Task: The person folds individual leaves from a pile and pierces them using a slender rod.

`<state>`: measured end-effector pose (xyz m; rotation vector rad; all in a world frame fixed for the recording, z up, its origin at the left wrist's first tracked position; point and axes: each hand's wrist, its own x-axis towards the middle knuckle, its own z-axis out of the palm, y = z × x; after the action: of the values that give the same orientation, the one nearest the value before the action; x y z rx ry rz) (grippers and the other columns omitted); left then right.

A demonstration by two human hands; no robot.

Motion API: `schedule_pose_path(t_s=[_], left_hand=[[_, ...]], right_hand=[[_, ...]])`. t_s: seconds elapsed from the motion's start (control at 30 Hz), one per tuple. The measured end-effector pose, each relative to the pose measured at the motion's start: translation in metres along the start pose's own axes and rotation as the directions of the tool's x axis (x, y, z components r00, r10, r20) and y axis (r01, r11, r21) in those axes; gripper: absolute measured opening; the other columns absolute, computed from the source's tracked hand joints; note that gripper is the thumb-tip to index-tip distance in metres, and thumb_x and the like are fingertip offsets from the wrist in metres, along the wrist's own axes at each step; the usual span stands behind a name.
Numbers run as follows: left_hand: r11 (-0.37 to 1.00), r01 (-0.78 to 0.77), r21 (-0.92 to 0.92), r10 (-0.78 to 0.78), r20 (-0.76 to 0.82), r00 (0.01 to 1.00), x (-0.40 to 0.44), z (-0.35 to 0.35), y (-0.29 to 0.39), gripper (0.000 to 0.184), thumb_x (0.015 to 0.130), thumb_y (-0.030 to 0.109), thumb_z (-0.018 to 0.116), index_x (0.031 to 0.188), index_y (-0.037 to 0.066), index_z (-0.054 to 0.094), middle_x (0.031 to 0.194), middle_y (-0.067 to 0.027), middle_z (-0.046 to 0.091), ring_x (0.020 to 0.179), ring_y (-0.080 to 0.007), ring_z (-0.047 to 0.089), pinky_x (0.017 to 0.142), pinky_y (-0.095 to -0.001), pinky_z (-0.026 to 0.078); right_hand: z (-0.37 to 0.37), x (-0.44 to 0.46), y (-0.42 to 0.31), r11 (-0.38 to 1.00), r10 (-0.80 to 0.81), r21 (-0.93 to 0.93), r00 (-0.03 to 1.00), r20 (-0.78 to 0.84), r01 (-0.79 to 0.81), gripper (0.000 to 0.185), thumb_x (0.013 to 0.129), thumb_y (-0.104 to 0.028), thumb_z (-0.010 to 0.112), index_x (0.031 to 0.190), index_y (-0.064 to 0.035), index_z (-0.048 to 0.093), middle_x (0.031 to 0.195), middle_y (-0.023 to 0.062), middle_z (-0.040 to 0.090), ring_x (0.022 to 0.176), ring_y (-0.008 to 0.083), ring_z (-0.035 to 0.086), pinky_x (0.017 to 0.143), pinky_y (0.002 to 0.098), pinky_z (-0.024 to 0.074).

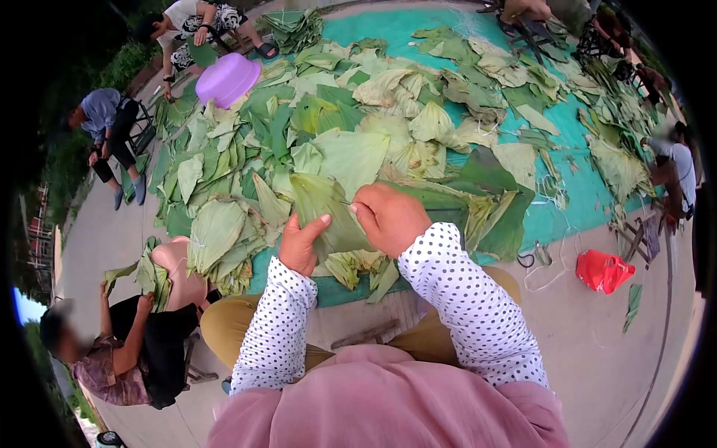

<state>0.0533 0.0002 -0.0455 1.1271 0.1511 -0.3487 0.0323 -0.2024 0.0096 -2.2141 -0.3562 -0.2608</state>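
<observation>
A green leaf (328, 209) was between the two hands. The left hand (300, 246), half closed, held its edge with thumb and fingers; the right hand (392, 218), tightly curled, pinched a thin thing (345, 201).

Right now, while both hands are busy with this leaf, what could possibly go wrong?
The leaf might tear if the left hand and the right hand pull apart. The right hand seems to pinch a slim thing, too small to identify; if sharp, it could prick the left. Loose white string on the green sheet could tangle.
</observation>
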Motion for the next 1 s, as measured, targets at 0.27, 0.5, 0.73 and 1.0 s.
schedule_pose_path(t_s=[0.27,0.5,0.73,1.0], left_hand=[[0.976,-0.100,0.194,0.083,0.097,0.992,-0.040,0.016,0.009,0.047,0.084,-0.001,0.063,0.130,0.004,0.050,0.115,-0.0051,0.062,0.101,-0.0152,0.060,0.090,-0.0309,0.048],[0.939,-0.167,0.302,0.120,0.167,0.979,-0.049,0.028,0.010,0.051,0.086,-0.001,0.062,0.134,0.005,0.047,0.114,-0.0035,0.062,0.101,-0.0129,0.059,0.088,-0.0293,0.048],[0.823,-0.299,0.483,0.207,0.234,0.950,-0.044,0.031,0.003,0.052,0.088,0.001,0.061,0.137,0.005,0.044,0.116,-0.0040,0.061,0.103,-0.0117,0.057,0.088,-0.0277,0.047],[0.654,-0.394,0.646,0.255,0.302,0.918,-0.049,0.041,0.005,0.058,0.087,0.001,0.060,0.141,0.004,0.040,0.123,-0.0076,0.059,0.107,-0.0140,0.056,0.092,-0.0288,0.045]], right_hand=[[0.000,-0.011,-0.007,0.998,-0.061,0.008,0.998,-0.006,0.061,0.012,0.088,-0.018,0.057,0.086,-0.0060,0.059,0.080,0.0141,0.060,0.073,0.0360,0.061,0.065,0.0460,0.0485],[-0.007,-0.014,-0.007,0.997,-0.059,-0.052,0.998,-0.021,0.058,0.014,0.085,-0.018,0.057,0.080,-0.0054,0.058,0.078,0.0135,0.060,0.071,0.0359,0.061,0.063,0.0463,0.0485],[-0.009,-0.016,-0.007,0.989,-0.089,-0.121,0.993,-0.073,0.080,0.013,0.082,-0.015,0.059,0.074,-0.0050,0.054,0.072,0.0126,0.058,0.068,0.0344,0.059,0.060,0.0448,0.0466],[-0.004,-0.016,-0.007,0.990,-0.054,-0.131,0.998,-0.038,0.049,0.013,0.082,-0.016,0.059,0.076,-0.0045,0.055,0.074,0.0137,0.059,0.069,0.0363,0.060,0.061,0.0465,0.0472]])
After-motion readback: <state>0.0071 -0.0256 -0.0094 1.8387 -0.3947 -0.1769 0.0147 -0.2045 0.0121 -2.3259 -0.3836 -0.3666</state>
